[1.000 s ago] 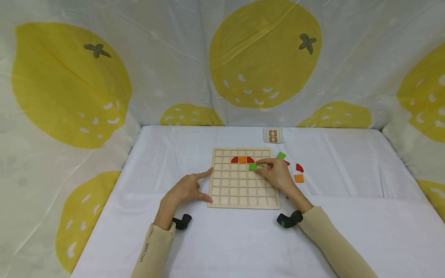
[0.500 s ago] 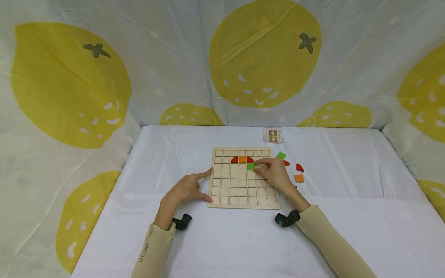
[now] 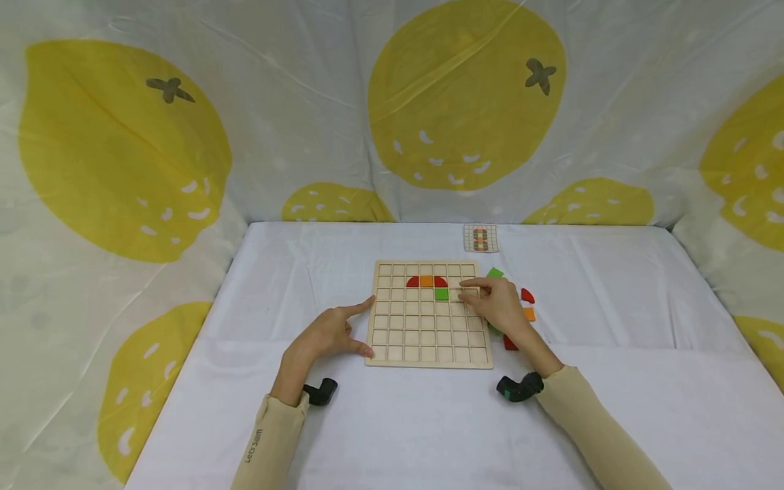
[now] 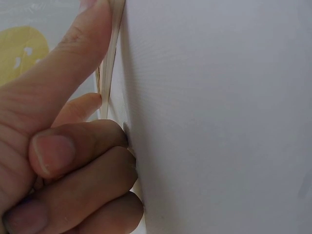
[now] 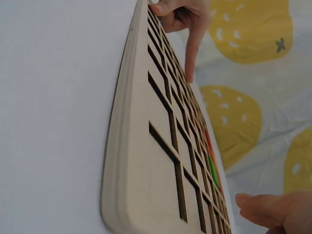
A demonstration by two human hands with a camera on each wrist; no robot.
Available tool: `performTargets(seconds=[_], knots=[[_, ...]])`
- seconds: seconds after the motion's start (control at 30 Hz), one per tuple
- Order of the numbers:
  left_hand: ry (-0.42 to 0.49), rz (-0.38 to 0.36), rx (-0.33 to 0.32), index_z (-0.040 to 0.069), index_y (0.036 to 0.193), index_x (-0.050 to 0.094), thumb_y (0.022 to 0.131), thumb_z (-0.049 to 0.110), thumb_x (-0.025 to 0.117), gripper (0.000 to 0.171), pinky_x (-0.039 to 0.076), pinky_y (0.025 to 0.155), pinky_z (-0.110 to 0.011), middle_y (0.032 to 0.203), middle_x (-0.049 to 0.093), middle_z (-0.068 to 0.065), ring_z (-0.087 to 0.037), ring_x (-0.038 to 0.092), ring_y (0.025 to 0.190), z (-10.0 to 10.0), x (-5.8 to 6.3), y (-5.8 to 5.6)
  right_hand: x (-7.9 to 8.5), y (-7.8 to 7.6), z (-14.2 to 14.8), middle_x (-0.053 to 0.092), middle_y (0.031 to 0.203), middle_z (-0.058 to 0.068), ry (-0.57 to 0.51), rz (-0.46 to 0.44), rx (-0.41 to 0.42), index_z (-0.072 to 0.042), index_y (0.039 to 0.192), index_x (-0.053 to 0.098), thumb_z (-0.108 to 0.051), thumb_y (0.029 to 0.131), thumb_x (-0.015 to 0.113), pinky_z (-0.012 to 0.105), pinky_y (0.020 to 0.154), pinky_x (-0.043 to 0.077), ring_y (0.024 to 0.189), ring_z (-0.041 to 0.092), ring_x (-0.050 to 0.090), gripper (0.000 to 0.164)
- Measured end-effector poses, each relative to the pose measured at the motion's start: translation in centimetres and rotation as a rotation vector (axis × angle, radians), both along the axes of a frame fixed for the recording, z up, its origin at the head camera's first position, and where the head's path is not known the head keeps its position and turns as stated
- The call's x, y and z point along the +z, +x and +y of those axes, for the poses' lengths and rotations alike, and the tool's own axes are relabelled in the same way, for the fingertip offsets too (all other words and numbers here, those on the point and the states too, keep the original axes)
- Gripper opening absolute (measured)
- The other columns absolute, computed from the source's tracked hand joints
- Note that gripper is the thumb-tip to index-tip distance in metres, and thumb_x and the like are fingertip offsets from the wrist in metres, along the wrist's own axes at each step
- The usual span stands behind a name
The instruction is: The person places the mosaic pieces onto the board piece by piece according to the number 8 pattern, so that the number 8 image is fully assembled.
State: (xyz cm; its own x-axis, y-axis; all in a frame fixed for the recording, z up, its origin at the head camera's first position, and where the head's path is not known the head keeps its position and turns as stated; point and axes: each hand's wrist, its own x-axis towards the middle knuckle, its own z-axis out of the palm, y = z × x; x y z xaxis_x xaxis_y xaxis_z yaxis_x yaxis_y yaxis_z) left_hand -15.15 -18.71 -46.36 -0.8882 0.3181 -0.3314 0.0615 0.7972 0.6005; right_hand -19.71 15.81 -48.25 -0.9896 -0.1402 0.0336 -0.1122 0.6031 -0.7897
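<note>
A square wooden grid board [image 3: 397, 322] lies on the white-covered table. My left hand [image 3: 327, 332] braces its left edge with spread index finger and thumb, the other fingers curled under, as the left wrist view shows. In the second row from the top, an orange square tile [image 3: 427, 281] sits between two red quarter-round tiles, the left one [image 3: 413, 282] and the right one [image 3: 441, 282]. Directly below the right red tile, a green square tile [image 3: 442, 294] fills a cell. My right hand [image 3: 499, 305] hovers over the board's right side, thumb and index finger apart with nothing between them.
Loose tiles lie right of the board, partly hidden by my right hand: a green one [image 3: 495, 273], a red quarter-round [image 3: 527, 296], an orange square [image 3: 529, 314] and a red piece [image 3: 510, 343]. Behind the board lies a small pattern card [image 3: 480, 239]. A lemon-print cloth [image 3: 465, 95] hangs behind.
My right hand slid the green square tile left into the cell under the right red tile, let go and drew back to the right. My left hand has stayed still.
</note>
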Motion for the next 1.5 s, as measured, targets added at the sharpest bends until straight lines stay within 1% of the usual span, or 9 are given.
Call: performTargets(seconds=[0.2, 0.33, 0.43, 0.57, 0.73, 0.97, 1.2, 1.37, 1.5], knots=[[0.003, -0.009, 0.017, 0.035, 0.162, 0.032, 0.068, 0.039, 0.094, 0.112, 0.028, 0.057, -0.025, 0.059, 0.029, 0.006, -0.011, 0.027, 0.056, 0.0, -0.1, 0.1, 0.3, 1.0, 3.1, 0.036, 0.059, -0.002, 0.024, -0.010, -0.051, -0.003, 0.118, 0.077, -0.018, 0.092, 0.080, 0.023, 0.047, 0.025, 0.053, 0.014, 0.034, 0.031], [0.006, -0.009, 0.016, 0.035, 0.162, 0.032, 0.069, 0.039, 0.094, 0.112, 0.029, 0.058, -0.025, 0.061, 0.030, 0.006, -0.011, 0.029, 0.057, -0.1, -0.1, 0.1, 0.2, 1.6, 4.9, 0.035, 0.059, 0.000, 0.064, -0.030, -0.082, -0.005, 0.119, 0.078, -0.021, 0.093, 0.079, 0.025, 0.046, 0.024, 0.052, 0.017, 0.036, 0.031], [0.012, -0.004, 0.008, 0.033, 0.162, 0.032, 0.069, 0.039, 0.094, 0.113, 0.029, 0.057, -0.024, 0.059, 0.028, 0.007, -0.010, 0.028, 0.056, -0.2, -0.1, 0.0, 0.1, 2.1, 5.9, 0.035, 0.060, 0.000, 0.085, -0.049, -0.094, -0.007, 0.122, 0.077, -0.023, 0.093, 0.078, 0.025, 0.047, 0.025, 0.054, 0.018, 0.036, 0.033], [0.022, 0.000, 0.002, 0.033, 0.162, 0.032, 0.068, 0.039, 0.094, 0.113, 0.028, 0.056, -0.024, 0.058, 0.026, 0.007, -0.010, 0.025, 0.054, -0.3, -0.1, 0.0, -0.1, 2.6, 6.8, 0.038, 0.061, 0.000, 0.082, -0.088, -0.097, -0.006, 0.124, 0.076, -0.024, 0.093, 0.079, 0.025, 0.049, 0.026, 0.057, 0.017, 0.038, 0.036], [0.017, -0.008, 0.005, 0.034, 0.162, 0.032, 0.068, 0.039, 0.095, 0.113, 0.029, 0.057, -0.024, 0.060, 0.028, 0.007, -0.010, 0.027, 0.056, -0.2, 0.0, 0.0, -0.3, 3.1, 7.0, 0.034, 0.058, -0.004, 0.028, -0.130, -0.049, -0.005, 0.121, 0.077, -0.025, 0.090, 0.082, 0.025, 0.048, 0.024, 0.054, 0.012, 0.033, 0.038], [0.023, 0.000, -0.004, 0.032, 0.162, 0.032, 0.068, 0.039, 0.094, 0.113, 0.028, 0.056, -0.024, 0.058, 0.027, 0.007, -0.010, 0.026, 0.055, -0.2, 0.0, 0.1, -0.6, 3.1, 6.6, 0.032, 0.057, -0.004, 0.029, -0.120, 0.025, -0.007, 0.118, 0.078, -0.026, 0.084, 0.087, 0.024, 0.049, 0.022, 0.051, 0.010, 0.031, 0.040], [0.032, 0.003, -0.011, 0.032, 0.163, 0.032, 0.069, 0.039, 0.094, 0.112, 0.028, 0.056, -0.023, 0.058, 0.026, 0.007, -0.010, 0.025, 0.054, -0.2, 0.0, 0.0, -0.6, 3.2, 6.4, 0.030, 0.058, -0.004, 0.049, -0.140, 0.031, -0.006, 0.118, 0.078, -0.017, 0.088, 0.083, 0.024, 0.050, 0.023, 0.052, 0.011, 0.029, 0.032], [0.031, 0.006, -0.009, 0.030, 0.163, 0.032, 0.069, 0.038, 0.094, 0.113, 0.028, 0.057, -0.024, 0.058, 0.026, 0.007, -0.010, 0.025, 0.054, -0.1, 0.0, 0.0, -0.5, 3.1, 6.5, 0.034, 0.058, -0.004, 0.067, -0.104, 0.007, -0.005, 0.112, 0.078, -0.023, 0.084, 0.088, 0.023, 0.050, 0.024, 0.052, 0.011, 0.032, 0.035], [0.024, 0.012, -0.015, 0.029, 0.162, 0.033, 0.069, 0.038, 0.094, 0.112, 0.028, 0.057, -0.024, 0.057, 0.026, 0.007, -0.009, 0.025, 0.054, -0.1, 0.0, 0.0, -0.4, 3.0, 6.7, 0.034, 0.058, -0.004, 0.060, -0.110, 0.010, -0.005, 0.111, 0.077, -0.025, 0.081, 0.090, 0.024, 0.050, 0.025, 0.052, 0.010, 0.031, 0.038]])
